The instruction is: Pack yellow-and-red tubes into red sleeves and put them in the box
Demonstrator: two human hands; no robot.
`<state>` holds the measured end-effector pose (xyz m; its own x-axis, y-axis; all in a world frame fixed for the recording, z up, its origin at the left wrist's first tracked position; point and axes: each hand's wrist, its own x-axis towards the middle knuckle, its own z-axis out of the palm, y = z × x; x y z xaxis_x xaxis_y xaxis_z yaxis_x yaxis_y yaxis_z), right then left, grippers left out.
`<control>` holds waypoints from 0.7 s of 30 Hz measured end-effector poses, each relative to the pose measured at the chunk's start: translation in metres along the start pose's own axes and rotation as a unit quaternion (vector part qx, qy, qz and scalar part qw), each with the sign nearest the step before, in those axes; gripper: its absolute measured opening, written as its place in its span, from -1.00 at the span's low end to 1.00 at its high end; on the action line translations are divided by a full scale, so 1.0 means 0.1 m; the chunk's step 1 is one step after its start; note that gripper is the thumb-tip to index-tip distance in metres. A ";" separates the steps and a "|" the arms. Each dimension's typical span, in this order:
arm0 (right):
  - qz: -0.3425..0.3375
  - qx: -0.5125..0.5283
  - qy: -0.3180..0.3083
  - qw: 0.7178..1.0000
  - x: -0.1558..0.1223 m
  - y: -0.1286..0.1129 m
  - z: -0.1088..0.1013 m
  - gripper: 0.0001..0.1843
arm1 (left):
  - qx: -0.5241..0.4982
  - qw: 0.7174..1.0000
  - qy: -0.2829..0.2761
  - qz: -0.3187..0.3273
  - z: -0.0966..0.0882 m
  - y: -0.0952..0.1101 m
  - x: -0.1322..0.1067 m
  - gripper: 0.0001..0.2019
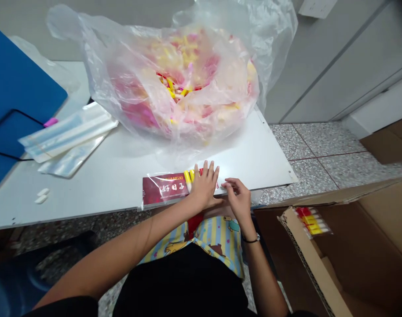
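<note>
A clear packet with a red printed card (pixel 164 188) lies at the near edge of the white table (pixel 122 167). Yellow and red items show inside it. My left hand (pixel 204 187) lies flat on the packet's right part, fingers stretched out. My right hand (pixel 238 197) pinches the packet's right end at the table edge, fingers pressed together.
A big clear plastic bag (pixel 184 83) full of pink, yellow and red small pieces sits at the back of the table. Empty clear sleeves (pixel 69 136) lie to the left beside a blue board (pixel 12 97). An open cardboard box (pixel 346 246) with a filled packet (pixel 311 220) stands at the right.
</note>
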<state>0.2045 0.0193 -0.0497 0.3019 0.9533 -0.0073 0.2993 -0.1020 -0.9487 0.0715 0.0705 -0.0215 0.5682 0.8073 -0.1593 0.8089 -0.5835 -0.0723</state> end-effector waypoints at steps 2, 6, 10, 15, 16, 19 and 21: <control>0.007 0.008 -0.003 1.000 -0.02 0.02 -0.01 -0.69 | -0.037 0.999 0.033 0.015 0.03 -0.12 -0.07 0.09; 0.009 -0.011 -0.008 1.000 -0.07 0.02 0.01 -0.68 | -0.014 1.000 0.015 -0.022 0.01 -0.13 -0.08 0.14; -0.005 -0.042 -0.036 0.998 -0.08 -0.09 0.10 -0.70 | 0.008 0.999 -0.033 -0.011 -0.02 -0.08 0.01 0.16; 0.001 -0.009 -0.032 0.999 -0.09 -0.13 0.10 -0.67 | -0.090 0.993 -0.012 0.070 0.02 -0.29 -0.04 0.09; 0.000 -0.015 -0.032 0.999 -0.10 -0.12 0.08 -0.66 | -0.083 0.994 -0.004 0.073 0.03 -0.30 -0.05 0.06; -0.005 -0.064 -0.029 0.998 -0.15 -0.09 0.03 -0.67 | -0.017 1.000 -0.010 0.017 0.05 -0.20 -0.04 0.11; -0.012 -0.099 -0.023 0.995 -0.19 -0.09 0.02 -0.67 | -0.001 1.000 -0.021 -0.018 0.04 -0.12 0.00 0.17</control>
<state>0.1943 0.0023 -0.0418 0.2518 0.9678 -0.0048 0.4803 -0.1293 -0.8675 0.0615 0.0770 -0.0245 0.5316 0.8235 -0.1979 0.8292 -0.5537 -0.0769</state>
